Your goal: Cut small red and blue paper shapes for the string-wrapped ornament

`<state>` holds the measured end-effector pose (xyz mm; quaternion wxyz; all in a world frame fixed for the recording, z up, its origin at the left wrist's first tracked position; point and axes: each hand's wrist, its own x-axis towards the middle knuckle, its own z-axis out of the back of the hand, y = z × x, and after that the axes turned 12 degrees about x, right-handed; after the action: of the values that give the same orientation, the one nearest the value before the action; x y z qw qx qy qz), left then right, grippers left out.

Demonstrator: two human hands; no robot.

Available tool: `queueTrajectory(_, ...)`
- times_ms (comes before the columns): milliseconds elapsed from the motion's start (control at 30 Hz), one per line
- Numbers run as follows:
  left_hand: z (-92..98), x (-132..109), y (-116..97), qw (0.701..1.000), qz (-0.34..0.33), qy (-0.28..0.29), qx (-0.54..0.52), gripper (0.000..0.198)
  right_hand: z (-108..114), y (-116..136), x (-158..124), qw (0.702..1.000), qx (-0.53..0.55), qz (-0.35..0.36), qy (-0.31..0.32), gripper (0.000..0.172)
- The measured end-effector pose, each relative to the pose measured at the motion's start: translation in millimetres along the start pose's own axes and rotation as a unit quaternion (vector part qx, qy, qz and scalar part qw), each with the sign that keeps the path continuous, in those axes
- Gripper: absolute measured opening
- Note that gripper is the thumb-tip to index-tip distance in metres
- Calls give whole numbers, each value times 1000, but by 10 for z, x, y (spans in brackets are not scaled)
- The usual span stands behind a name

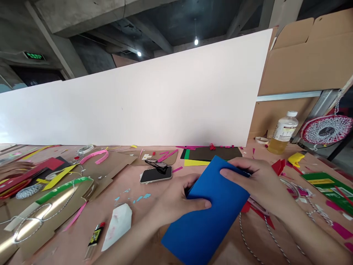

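Note:
A sheet of blue paper or card (212, 209), possibly folded, is held tilted above the table in front of me. My left hand (179, 200) grips its left edge, thumb flat on the front face and fingers curled behind. At the upper right edge my right hand (250, 180) pinches it the same way, its fingertips hidden at the back. Beyond the sheet lie a phone (156, 175) and a pair of glasses (158, 164). Black, green and yellow paper sheets (197, 162) lie behind the blue one.
A bottle of yellowish liquid (282, 132) stands back right, near a yellow cutter (296, 159). A glue stick (95, 237), white paper piece (118, 224) and cardboard (110, 175) lie left. Another person's hand (16, 171) shows at far left. A white board (154, 106) stands behind.

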<state>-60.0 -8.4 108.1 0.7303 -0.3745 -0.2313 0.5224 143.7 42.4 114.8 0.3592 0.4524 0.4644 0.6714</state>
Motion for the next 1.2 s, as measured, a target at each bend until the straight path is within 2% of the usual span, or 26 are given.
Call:
queueTrajectory(133, -1, 0, -7, 998, 3, 3, 68, 22, 72, 44, -25, 1000, -1, -7, -6, 13)
queueTrajectory(267, -43, -22, -48, 993, 12, 7, 119, 28, 158, 85, -62, 998, -34, -7, 45, 8)
queueTrajectory(367, -57, -60, -107, 992, 8, 39, 119, 27, 197, 121, -98, 997, -27, -17, 67, 11)
queueTrajectory(500, -50, -114, -169, 990, 15, 62, 123, 29, 205, 172, -127, 999, -3, -25, 48, 23)
queueTrajectory(733, -48, -111, -174, 992, 26, 77, 97, 29, 215, 187, -141, 999, 8, -40, 34, 23)
queueTrajectory(933, -76, -72, -139, 996, 32, 61, 54, 31, 223, 201, -140, 999, -5, -46, 16, 24)
queueTrajectory(1200, -72, -55, -124, 997, 20, 44, 67, 30, 240, 148, -110, 999, -20, -38, 16, 27)
